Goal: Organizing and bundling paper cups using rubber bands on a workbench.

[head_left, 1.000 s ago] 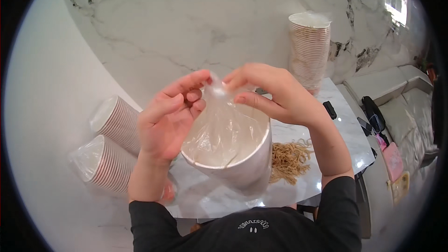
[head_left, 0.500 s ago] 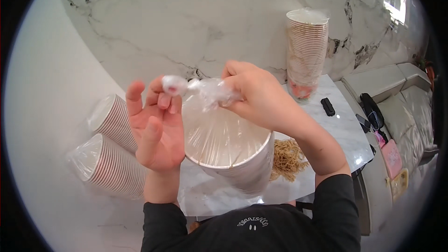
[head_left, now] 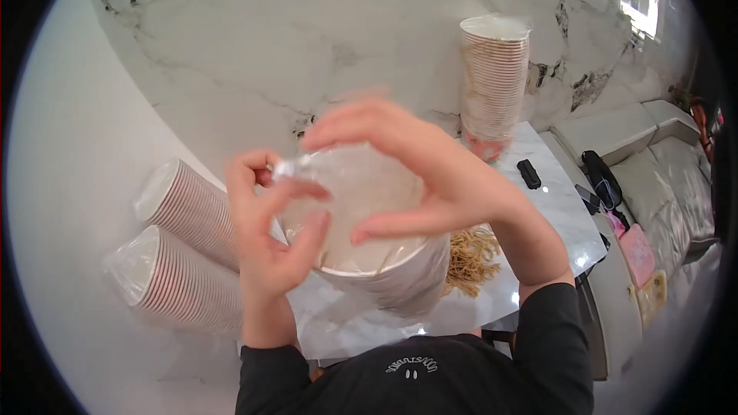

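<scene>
A tall stack of white paper cups (head_left: 384, 284) in a clear plastic bag (head_left: 369, 184) stands in front of me, its wide end up. At the far left of the cup rim, the bag's gathered end (head_left: 284, 169) sits among the fingers of my left hand (head_left: 269, 223). That hand's upper fingers curl beside the plastic, while its thumb stays apart. Above the right side of the stack my right hand (head_left: 423, 177) is open, its thumb and fingers spread wide. Its fingers are blurred and nothing shows in them.
Tan rubber bands (head_left: 470, 261) lie in a heap on the marble table (head_left: 538, 215). Another wrapped cup stack (head_left: 496, 84) stands at the back right, near a black object (head_left: 529, 174). Two wrapped stacks lie at left, the nearer one (head_left: 188, 277) in front. A grey sofa (head_left: 615, 134) is at right.
My right hand has let go of the bag's gathered end and opened. My left hand has turned inward, its fingers curling in around the plastic. The view has shifted slightly.
</scene>
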{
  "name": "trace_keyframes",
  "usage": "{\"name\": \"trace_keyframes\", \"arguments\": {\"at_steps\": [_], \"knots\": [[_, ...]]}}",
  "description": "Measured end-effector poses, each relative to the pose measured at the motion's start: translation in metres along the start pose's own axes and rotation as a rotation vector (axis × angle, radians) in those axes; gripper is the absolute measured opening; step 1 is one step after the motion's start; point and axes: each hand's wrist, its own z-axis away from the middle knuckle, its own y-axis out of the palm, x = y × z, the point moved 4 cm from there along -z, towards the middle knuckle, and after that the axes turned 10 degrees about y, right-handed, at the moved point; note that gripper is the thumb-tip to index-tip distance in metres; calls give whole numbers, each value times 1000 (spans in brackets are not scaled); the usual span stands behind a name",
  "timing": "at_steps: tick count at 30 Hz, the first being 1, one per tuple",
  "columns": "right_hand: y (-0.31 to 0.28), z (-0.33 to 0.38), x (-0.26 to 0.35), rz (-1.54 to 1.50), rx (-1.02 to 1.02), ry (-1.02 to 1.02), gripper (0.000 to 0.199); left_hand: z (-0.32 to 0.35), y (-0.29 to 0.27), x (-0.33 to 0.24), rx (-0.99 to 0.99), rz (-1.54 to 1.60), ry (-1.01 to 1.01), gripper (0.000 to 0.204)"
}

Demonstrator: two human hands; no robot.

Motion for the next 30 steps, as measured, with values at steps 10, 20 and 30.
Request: {"name": "trace_keyframes", "arguments": {"at_steps": [10, 20, 30], "knots": [[2, 78, -10, 318, -60, 153, 80, 101, 47, 23, -365, 484, -301, 164], [138, 310, -75, -253, -58, 907, 153, 308, 162, 13, 414, 758, -876, 73], [119, 229, -143, -392, -130, 1047, 140, 239, 165, 87, -155, 572, -903, 72]]}}
